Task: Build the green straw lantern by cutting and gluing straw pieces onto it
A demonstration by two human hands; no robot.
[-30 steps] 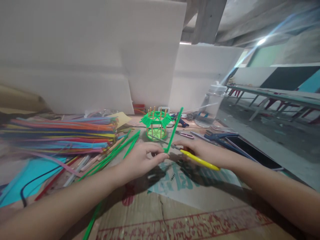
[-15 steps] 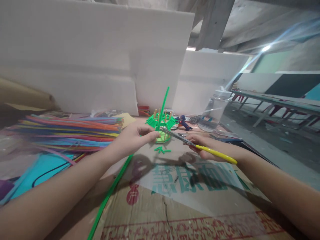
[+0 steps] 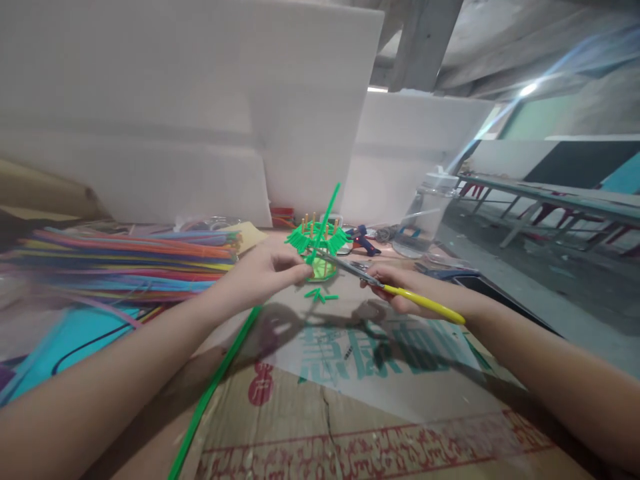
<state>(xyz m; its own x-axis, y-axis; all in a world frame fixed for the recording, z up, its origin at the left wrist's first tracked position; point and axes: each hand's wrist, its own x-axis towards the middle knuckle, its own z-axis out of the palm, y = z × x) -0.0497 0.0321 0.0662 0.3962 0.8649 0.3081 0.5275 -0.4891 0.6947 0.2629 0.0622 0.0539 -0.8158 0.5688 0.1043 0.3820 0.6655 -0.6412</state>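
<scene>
Green pipe cleaner (image 3: 327,217): tilted upright in front of the model pavilion, lower end in left fingertips, top leaning right.
Left hand (image 3: 267,273): thumb and fingers pinched on the pipe cleaner's lower end.
Right hand (image 3: 400,287): gripping yellow-handled scissors (image 3: 425,305), blades pointing left.
Blades: at the pipe cleaner's lower part, just above left fingertips; can't tell if they touch it.
Model pavilion (image 3: 297,240): green roof ring, thin wooden posts, round green base; standing on the surface (image 3: 160,440) behind the hands, partly hidden.
Short green offcuts (image 3: 320,295): small loose cluster in front of the pavilion, between the hands.
Long green strip (image 3: 215,393): lying under the left forearm, running toward the near edge.
Multicolour bundles (image 3: 130,260): left side, beyond the left forearm.
Glue gun (image 3: 367,243): right of the pavilion, red light showing.
Clear bottle (image 3: 423,213): back right, upright, white lid.
Phone (image 3: 493,300): beyond the right forearm, partly covered by it.
</scene>
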